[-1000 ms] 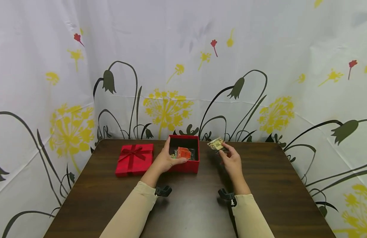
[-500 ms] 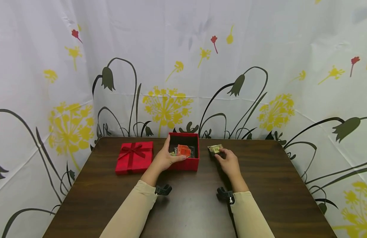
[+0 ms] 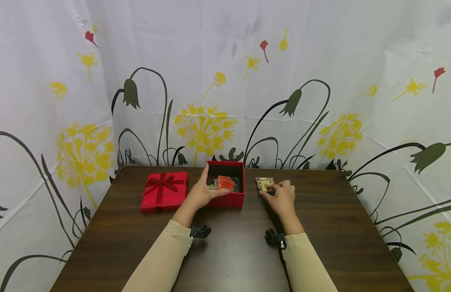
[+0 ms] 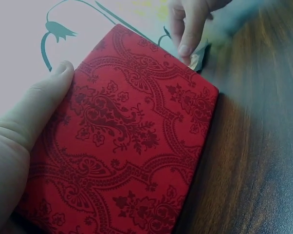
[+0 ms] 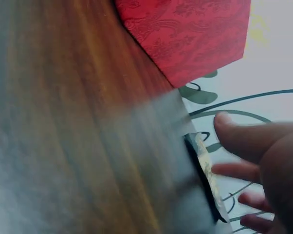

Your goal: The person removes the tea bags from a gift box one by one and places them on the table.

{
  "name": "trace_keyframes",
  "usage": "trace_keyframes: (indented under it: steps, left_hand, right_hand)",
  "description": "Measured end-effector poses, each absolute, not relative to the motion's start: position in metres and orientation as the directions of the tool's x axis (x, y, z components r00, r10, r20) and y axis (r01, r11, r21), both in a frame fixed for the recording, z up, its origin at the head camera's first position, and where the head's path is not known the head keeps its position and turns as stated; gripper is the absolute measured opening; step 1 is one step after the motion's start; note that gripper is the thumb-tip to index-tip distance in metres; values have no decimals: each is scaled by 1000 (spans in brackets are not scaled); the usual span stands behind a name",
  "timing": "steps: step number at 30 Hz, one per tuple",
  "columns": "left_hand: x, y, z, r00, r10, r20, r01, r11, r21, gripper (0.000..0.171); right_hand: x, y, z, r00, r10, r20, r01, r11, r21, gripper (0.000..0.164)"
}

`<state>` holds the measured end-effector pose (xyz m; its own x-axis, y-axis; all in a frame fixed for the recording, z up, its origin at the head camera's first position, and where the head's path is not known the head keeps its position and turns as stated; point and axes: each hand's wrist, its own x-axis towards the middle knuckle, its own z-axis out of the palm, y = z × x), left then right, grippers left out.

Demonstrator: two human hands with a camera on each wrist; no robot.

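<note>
A red patterned gift box (image 3: 232, 199) stands without its lid on the wooden table. My left hand (image 3: 201, 194) grips its left side, the thumb along the near rim. Inside lie an orange-red packet (image 3: 225, 183) and other small packets. To the right of the box, a flat yellowish packet (image 3: 262, 182) lies on the table. My right hand (image 3: 282, 197) is over the packet's near right corner, thumb and forefinger spread apart. In the right wrist view the packet (image 5: 207, 175) lies flat, with the fingertips right at its upper side.
The red box lid (image 3: 165, 192), tied with a ribbon bow, lies left of the box. A flower-printed curtain (image 3: 225, 81) hangs right behind the table's far edge. A black cable (image 3: 285, 267) runs beside the right forearm.
My right hand has lowered the yellowish packet from the air onto the table and let it go. My left hand stays on the box. The head view has tilted slightly down.
</note>
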<state>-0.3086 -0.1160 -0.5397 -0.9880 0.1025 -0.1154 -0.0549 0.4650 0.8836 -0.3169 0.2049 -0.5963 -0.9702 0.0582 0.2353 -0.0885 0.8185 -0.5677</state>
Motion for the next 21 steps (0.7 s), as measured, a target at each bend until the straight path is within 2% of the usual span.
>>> trace_keyframes:
  steps: [9, 21]
  left_hand:
    - [-305, -114, -539, -986, 77, -145, -92, 474, 875, 135]
    - [-304, -114, -540, -987, 84, -139, -89, 439, 894, 134]
  right_hand:
    - [-319, 200, -608, -976, -116, 187, -207, 770, -604, 54]
    - [-321, 200, -609, -975, -108, 193, -208, 740, -640, 50]
